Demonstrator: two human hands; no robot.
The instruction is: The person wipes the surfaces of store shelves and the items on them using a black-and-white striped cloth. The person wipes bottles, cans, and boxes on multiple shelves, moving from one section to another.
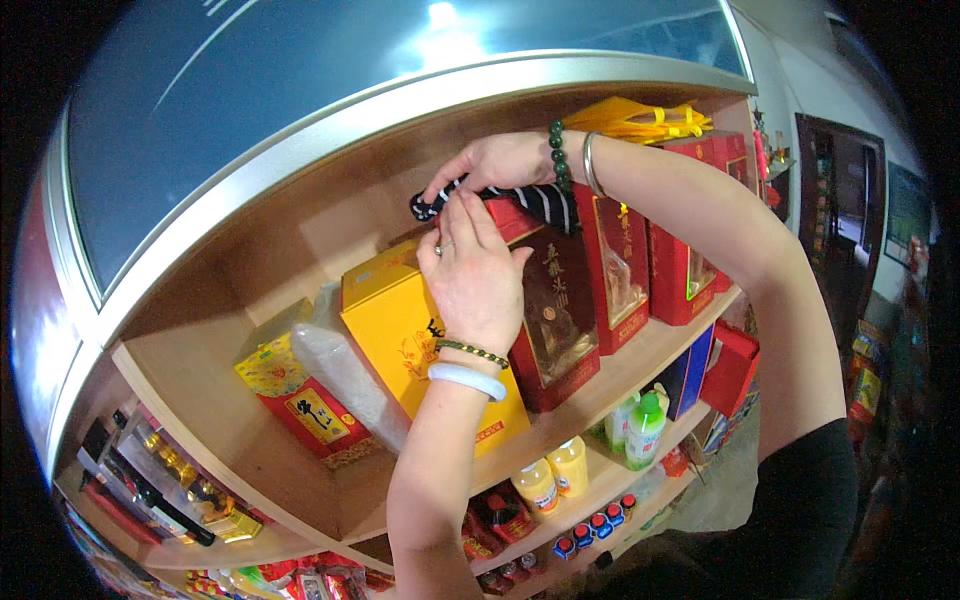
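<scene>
My right hand (pixel 510 161) reaches across from the right, wearing a dark green bead bracelet and a silver bangle. Its fingers hold a black cloth with white stripes (pixel 546 206), which lies over the top of a dark red bottle box (pixel 559 315). My left hand (pixel 474 274), back upward, rests flat against the upper edges of a yellow box (pixel 397 322) and that dark red box. Its fingertips come up to the cloth; it appears to grip nothing. The yellow box leans to the left on the wooden shelf (pixel 611 352).
More red bottle boxes (pixel 619 262) stand at right, with a yellow folded item (pixel 637 120) above. Left are a bubble-wrapped item (pixel 349 382) and a red-yellow box (pixel 311 405). Below stand drink bottles (pixel 645 431). A blue glossy panel (pixel 337 67) with a metal frame overhangs the shelf.
</scene>
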